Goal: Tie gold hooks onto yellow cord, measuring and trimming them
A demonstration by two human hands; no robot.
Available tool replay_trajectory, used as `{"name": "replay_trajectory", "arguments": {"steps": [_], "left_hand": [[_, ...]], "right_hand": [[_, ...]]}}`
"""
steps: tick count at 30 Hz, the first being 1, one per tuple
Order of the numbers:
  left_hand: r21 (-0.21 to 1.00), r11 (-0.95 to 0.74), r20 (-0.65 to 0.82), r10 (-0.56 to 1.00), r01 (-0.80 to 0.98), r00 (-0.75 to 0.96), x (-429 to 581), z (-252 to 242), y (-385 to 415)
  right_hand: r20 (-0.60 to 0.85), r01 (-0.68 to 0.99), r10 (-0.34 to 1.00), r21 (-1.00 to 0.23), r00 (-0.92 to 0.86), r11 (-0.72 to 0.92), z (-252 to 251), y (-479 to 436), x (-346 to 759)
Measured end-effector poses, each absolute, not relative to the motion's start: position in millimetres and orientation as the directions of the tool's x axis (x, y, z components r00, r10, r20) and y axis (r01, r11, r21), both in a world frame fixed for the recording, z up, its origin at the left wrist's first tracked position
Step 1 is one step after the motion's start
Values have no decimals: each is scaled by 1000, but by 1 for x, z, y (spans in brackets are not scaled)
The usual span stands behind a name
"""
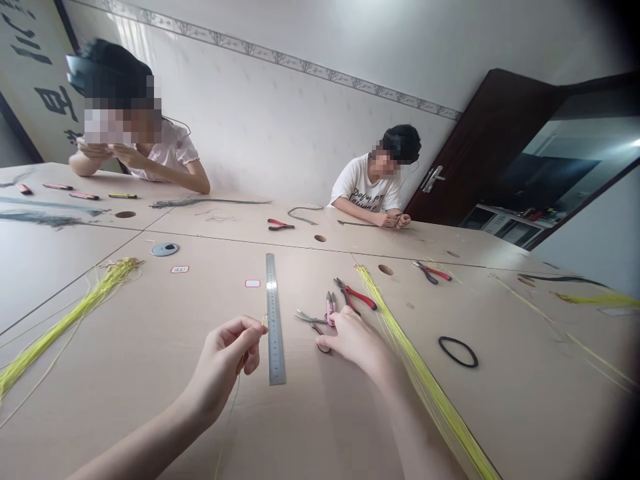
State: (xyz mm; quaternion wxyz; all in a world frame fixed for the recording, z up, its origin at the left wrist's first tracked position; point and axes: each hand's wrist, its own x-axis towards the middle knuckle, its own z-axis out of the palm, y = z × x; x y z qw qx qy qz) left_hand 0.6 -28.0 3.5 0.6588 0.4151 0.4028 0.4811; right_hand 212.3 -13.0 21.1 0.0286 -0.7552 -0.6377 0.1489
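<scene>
My left hand [239, 341] pinches a thin yellow cord [265, 321] between thumb and finger; a small bend sticks up from the fingertips and a strand trails below. Just right of it lies a steel ruler [273, 320]. My right hand [350, 337] has its thumb and fingers on the handles of small scissors [306, 317], which lie low over the table with blades pointing left. Partly behind those fingers are pink-handled snips [331, 307]. Red-handled pliers [363, 297] lie beyond. Along my right forearm runs a bundle of yellow cords [420, 373].
Another yellow cord bundle [75, 320] lies at left. A black ring [459, 352] and more pliers [433, 271] are at right. Across the table [200, 400] sit two people, one at left [173, 147], one further right [355, 180]. Holes [385, 270] pierce the tabletop.
</scene>
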Motion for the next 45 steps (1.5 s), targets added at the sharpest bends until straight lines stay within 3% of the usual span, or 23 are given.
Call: {"name": "replay_trajectory", "arguments": {"steps": [15, 18, 23, 32, 35, 40, 42, 45], "left_hand": [[950, 151, -101, 976, -272, 190, -1, 6, -26], [951, 161, -109, 973, -265, 202, -1, 5, -25], [957, 175, -126, 969, -231, 211, -1, 1, -27], [975, 97, -48, 971, -202, 235, 1, 2, -30], [976, 62, -16, 976, -208, 218, 1, 3, -30], [965, 21, 39, 975, -263, 221, 0, 7, -30], [959, 13, 49, 976, -283, 213, 0, 10, -31], [956, -9, 66, 980, -293, 186, -1, 12, -32]], "right_hand": [[-143, 952, 950, -94, 278, -293, 25, -10, 222], [-106, 957, 965, -146, 238, -252, 25, -10, 222], [-184, 955, 979, -267, 86, -133, 23, -14, 215], [-197, 946, 974, -278, 112, -165, 19, -14, 207], [-156, 913, 983, -378, 98, -151, 17, -15, 202], [-192, 728, 981, -678, -41, -102, 20, -15, 196], [-185, 588, 974, -806, -131, -74, 23, -16, 190], [-123, 222, 947, -973, -296, -57, 23, -19, 178]]}}
